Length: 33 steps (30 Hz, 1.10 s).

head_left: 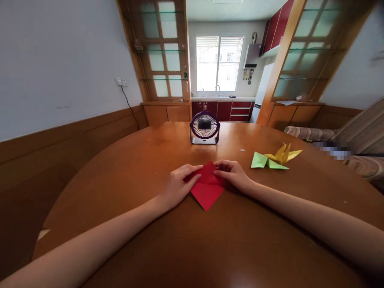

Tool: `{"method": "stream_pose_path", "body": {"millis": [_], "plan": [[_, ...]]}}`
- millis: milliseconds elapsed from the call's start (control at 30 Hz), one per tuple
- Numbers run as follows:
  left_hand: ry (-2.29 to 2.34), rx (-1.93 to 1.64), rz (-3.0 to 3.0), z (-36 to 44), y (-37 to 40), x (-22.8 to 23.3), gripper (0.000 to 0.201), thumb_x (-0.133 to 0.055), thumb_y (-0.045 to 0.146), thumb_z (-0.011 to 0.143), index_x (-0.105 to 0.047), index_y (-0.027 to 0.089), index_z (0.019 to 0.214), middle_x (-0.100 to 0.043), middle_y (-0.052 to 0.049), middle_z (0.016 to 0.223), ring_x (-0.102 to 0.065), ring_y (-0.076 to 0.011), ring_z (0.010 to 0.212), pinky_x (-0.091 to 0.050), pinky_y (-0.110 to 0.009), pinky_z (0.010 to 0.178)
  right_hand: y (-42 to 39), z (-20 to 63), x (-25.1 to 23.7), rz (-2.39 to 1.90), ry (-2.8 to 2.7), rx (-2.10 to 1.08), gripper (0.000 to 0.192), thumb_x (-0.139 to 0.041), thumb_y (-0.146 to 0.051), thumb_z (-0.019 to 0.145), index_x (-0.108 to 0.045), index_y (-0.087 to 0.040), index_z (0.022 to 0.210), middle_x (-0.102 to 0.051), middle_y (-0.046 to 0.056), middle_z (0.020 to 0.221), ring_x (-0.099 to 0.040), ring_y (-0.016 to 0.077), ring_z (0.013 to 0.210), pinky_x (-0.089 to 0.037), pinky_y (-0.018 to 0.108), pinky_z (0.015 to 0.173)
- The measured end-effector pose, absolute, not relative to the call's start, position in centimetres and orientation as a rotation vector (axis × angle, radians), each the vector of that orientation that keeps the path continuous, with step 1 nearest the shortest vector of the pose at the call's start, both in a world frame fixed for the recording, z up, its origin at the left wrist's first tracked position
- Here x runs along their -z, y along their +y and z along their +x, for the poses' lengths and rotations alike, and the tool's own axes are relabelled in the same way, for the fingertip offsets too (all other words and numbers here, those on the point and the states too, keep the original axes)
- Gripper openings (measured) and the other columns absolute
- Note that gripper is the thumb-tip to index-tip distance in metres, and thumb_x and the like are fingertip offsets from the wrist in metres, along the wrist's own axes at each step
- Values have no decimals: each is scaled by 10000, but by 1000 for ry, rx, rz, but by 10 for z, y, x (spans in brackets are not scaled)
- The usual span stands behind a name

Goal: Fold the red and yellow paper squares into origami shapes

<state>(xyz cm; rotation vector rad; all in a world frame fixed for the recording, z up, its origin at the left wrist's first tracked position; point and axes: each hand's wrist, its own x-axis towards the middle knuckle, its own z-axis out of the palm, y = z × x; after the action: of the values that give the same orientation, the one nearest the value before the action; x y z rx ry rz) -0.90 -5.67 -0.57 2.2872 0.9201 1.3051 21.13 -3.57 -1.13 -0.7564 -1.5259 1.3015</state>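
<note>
A red sheet of origami paper (208, 195) is in front of me over the wooden table, one corner pointing toward me and a crease running across its middle. My left hand (182, 183) grips its left edge between thumb and fingers. On the opposite side, my right hand (233, 174) pinches the upper right edge, thumb on top. The paper's far corner shows between the two hands. Parts of both side edges are hidden by my fingers.
Beyond the paper stands a small purple fan (205, 126). To the right lie a yellow folded paper crane (283, 154) and a green folded paper piece (264, 161), touching or overlapping. The round wooden table (126, 176) spreads beneath everything.
</note>
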Motion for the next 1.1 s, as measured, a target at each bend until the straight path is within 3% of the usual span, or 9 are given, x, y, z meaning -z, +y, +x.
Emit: {"method": "stream_pose_path", "body": {"millis": [433, 1100], "plan": [[839, -1343, 2285, -7, -61, 4, 275, -545, 261, 932, -675, 263, 1174, -661, -38, 934, -614, -139, 849, -509, -269, 784, -43, 204, 4, -829, -1352, -1266, 264, -793, -412, 668, -743, -177, 776, -715, 20, 774, -617, 150, 712, -494, 292, 702], [890, -1284, 1911, -7, -49, 7, 226, -639, 315, 839, -749, 247, 1024, -614, -27, 839, -571, -137, 774, -463, -272, 710, -35, 205, 10, -903, -1569, -1051, 324, -665, -503, 784, -739, -191, 825, -703, 20, 791, -594, 156, 700, -465, 270, 625]]}}
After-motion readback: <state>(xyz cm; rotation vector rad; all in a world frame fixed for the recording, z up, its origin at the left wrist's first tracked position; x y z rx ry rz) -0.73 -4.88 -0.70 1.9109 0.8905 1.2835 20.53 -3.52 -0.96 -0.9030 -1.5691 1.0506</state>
